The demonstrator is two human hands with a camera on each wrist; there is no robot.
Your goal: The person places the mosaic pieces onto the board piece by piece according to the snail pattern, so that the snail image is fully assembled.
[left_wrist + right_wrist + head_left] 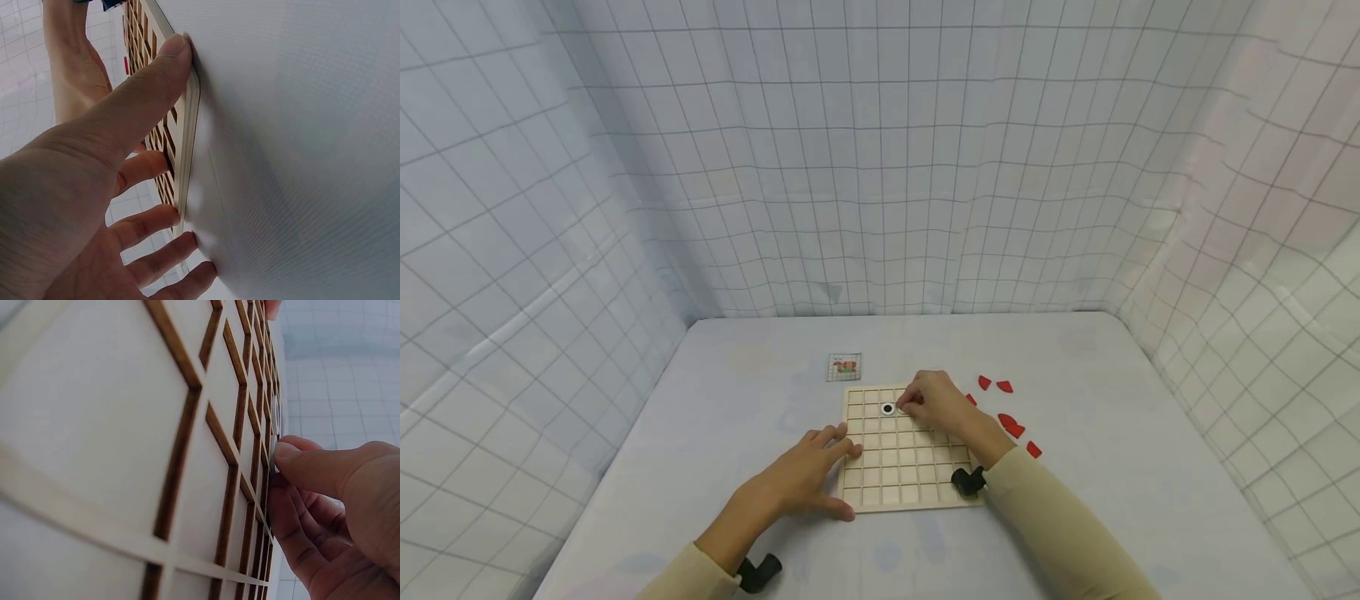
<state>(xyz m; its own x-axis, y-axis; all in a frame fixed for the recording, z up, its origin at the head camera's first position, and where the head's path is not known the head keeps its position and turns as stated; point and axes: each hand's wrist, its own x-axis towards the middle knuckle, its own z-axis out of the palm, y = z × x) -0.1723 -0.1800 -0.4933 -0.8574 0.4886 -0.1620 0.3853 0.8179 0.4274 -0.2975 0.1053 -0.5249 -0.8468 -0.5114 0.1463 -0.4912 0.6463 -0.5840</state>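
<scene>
A pale wooden grid board (889,477) lies on the table, divided into small square cells. One far cell holds a round white piece with a black centre (887,409), like an eye. Just right of it, my right hand (936,402) pinches a small whitish piece (272,454) between thumb and fingers, down at the grid; the fingers mostly hide it. My left hand (805,472) steadies the board's near-left side with spread fingers. In the left wrist view, the thumb (159,69) rests on the board's edge and two fingertips touch its side.
Several red pieces (1006,387) with curved or straight edges are scattered right of the board. Beyond its far-left corner is a small square picture card (844,367) with a colourful figure on a grid. White grid-patterned curtains (880,167) enclose the table's back and sides.
</scene>
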